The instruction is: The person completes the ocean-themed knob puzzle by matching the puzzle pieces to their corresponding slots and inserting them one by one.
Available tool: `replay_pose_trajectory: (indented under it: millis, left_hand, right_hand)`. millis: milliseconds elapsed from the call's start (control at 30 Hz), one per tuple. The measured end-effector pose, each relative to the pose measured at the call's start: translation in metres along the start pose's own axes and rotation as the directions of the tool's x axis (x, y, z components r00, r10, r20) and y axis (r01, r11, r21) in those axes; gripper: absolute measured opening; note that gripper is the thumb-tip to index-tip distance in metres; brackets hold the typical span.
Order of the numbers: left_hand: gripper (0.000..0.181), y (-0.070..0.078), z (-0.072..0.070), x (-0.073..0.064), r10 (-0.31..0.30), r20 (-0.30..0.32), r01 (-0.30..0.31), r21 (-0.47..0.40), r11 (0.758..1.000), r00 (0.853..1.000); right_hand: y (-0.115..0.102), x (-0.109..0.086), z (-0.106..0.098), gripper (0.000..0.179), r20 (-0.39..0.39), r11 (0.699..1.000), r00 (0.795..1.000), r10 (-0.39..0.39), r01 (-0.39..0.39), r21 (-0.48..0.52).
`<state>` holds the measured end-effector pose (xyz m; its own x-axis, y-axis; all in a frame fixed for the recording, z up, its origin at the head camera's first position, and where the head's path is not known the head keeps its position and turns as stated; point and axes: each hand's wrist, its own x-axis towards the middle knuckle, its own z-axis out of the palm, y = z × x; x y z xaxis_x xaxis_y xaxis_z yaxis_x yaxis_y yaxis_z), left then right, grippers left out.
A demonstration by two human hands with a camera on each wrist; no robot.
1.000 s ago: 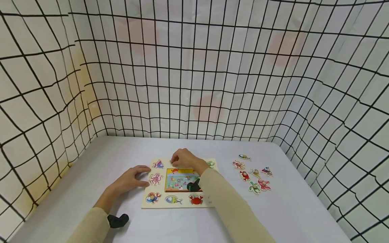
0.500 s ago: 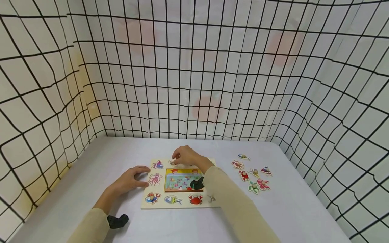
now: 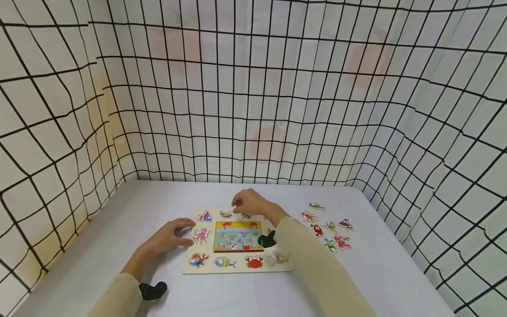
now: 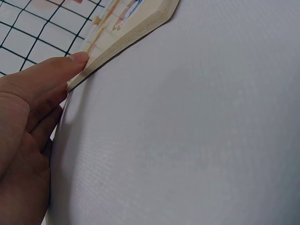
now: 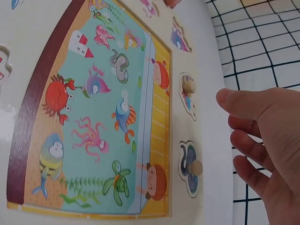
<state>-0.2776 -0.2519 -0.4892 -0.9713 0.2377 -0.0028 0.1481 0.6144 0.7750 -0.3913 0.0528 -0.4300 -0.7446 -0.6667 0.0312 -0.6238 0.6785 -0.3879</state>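
A wooden peg puzzle board (image 3: 209, 270) with a printed aquarium scene lies on the table. My left hand (image 3: 172, 233) rests at its left edge; in the left wrist view one fingertip (image 4: 80, 57) touches the board's rim. Over the far edge hovers my right hand (image 3: 253, 204), its fingers loosely bent and holding nothing. Just beyond its fingertips, a knobbed puzzle piece (image 5: 188, 88) sits in a top-row recess. Beside that, a grey eel piece (image 5: 191, 166) with a wooden knob is also set in the board. A blue-and-orange knobbed piece (image 3: 199, 259) occupies the near left corner.
Several loose pieces lie right of the board, among them a striped fish (image 3: 317, 206), an octopus (image 3: 309, 216), a red crab (image 3: 317, 230), a green turtle (image 3: 330, 245) and a pink piece (image 3: 342, 241). White walls with black netting (image 3: 253, 145) enclose the table.
My right hand has let go of the puzzle piece in the top row and drawn off to the right, uncovering it. My left hand stays at the board's edge.
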Motion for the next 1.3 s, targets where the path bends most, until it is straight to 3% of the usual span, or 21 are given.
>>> replay_pose_trajectory:
  millis: [567, 1300]
  left_hand:
    - [0.063, 0.000, 0.001, 0.003, -0.021, -0.002, 0.021, 0.004, 1.000, 1.000]
    - [0.063, 0.000, 0.001, 0.001, -0.018, -0.002, 0.018, 0.002, 1.000, 1.000]
  right_hand:
    - [0.022, -0.027, -0.020, 0.023, -0.025, 1.000, 1.000, 0.011, -0.011, -0.005]
    - [0.060, -0.063, -0.029, 0.020, -0.041, 0.999, 0.998, 0.054, -0.054, -0.002]
